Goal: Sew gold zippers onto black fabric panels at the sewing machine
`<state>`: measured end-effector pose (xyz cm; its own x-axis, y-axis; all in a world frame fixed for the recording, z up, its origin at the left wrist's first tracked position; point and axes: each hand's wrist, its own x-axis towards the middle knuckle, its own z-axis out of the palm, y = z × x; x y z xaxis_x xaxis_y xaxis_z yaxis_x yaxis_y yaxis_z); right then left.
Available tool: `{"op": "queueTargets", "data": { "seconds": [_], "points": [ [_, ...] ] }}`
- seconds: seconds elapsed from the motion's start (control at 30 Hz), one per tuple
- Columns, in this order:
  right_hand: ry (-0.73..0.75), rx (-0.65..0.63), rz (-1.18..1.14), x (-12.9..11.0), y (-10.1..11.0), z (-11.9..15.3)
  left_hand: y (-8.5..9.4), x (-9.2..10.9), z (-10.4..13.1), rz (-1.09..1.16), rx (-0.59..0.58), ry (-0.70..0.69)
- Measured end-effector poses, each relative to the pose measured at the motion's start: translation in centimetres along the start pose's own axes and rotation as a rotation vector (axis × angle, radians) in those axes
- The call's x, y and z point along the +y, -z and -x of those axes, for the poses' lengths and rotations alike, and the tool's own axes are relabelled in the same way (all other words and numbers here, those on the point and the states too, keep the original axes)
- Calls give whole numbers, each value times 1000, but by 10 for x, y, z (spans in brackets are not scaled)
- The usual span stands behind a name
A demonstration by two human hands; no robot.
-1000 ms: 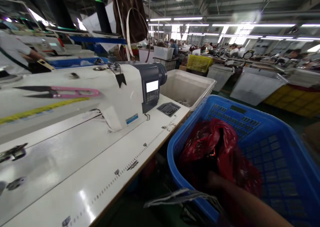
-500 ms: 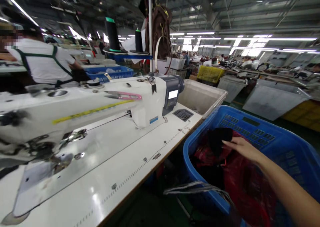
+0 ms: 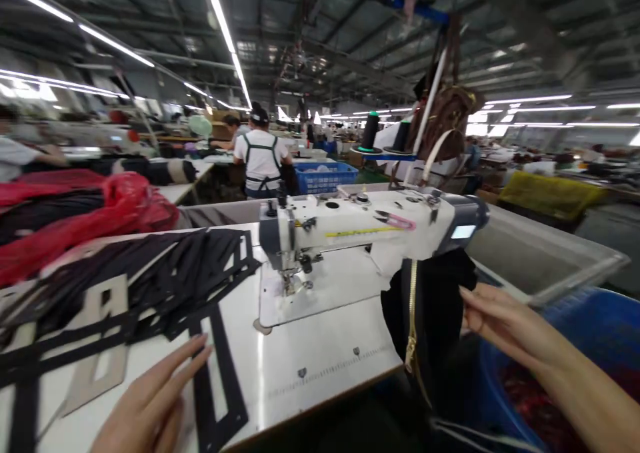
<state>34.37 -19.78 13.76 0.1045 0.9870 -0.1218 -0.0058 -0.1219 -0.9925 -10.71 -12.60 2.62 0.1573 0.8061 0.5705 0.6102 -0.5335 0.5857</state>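
Black fabric with a gold zipper (image 3: 411, 306) hangs from my right hand (image 3: 505, 323), whose fingers pinch its right side. The cloth is in front of the right end of the white sewing machine (image 3: 345, 223) and overlaps the table's front edge. Over the left part of the table, my left hand (image 3: 155, 396) has its fingers stretched out, with the fingertips at a black frame-shaped piece (image 3: 233, 410). Whether they touch it I cannot tell. More black strips (image 3: 175, 266) lie piled beyond, with a beige cut-out piece (image 3: 107, 363) among them.
Right of the table stands a blue basket (image 3: 590, 326) with red material inside. A pale bin (image 3: 545, 246) is behind the machine's right end. Red plastic (image 3: 120, 200) lies at the far left. A person in a white shirt (image 3: 260, 156) stands beyond the table.
The view has swung left. My right hand has lifted the black fabric out of the blue basket and over to the table's edge. My left hand has come into view.
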Motion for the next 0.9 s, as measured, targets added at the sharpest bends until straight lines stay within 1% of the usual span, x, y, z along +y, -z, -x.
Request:
{"op": "queueTargets", "data": {
  "seconds": [0.03,0.07,0.13,0.2,0.27,0.33,0.4,0.53,0.57,0.6,0.63,0.7,0.73,0.83,0.9],
  "points": [
    [-9,-66,-11,5,-16,-12,0,12,1,11,-19,3],
    [-13,-131,-28,10,-32,-23,-3,27,-1,73,-24,25],
    [-15,-253,-59,18,-63,-38,-15,61,-12,294,-92,80],
    [-10,-339,-63,24,-93,-44,-30,90,-29,514,-163,140],
    [4,-364,-18,26,-117,-43,-41,108,-42,713,-237,243],
    [42,-328,85,28,-132,-38,-46,114,-47,870,-292,345],
    [150,-250,210,29,-139,-32,-44,113,-45,949,-318,386],
    [565,-11,513,28,-135,-30,-30,111,-38,944,-314,305],
    [655,16,603,26,-134,-31,-27,112,-37,954,-320,285],
    [726,16,678,24,-133,-32,-23,113,-36,980,-335,278],
    [777,8,727,22,-132,-33,-19,115,-35,1017,-356,289],
    [838,7,777,16,-132,-30,-12,122,-33,1072,-397,356],
    [865,19,798,12,-132,-26,-9,125,-32,1077,-392,399],
    [970,93,893,1,-130,-6,-3,136,-29,1040,-289,499],
    [1023,166,901,-6,-126,4,-8,138,-30,1028,-213,517]
  ]
}}
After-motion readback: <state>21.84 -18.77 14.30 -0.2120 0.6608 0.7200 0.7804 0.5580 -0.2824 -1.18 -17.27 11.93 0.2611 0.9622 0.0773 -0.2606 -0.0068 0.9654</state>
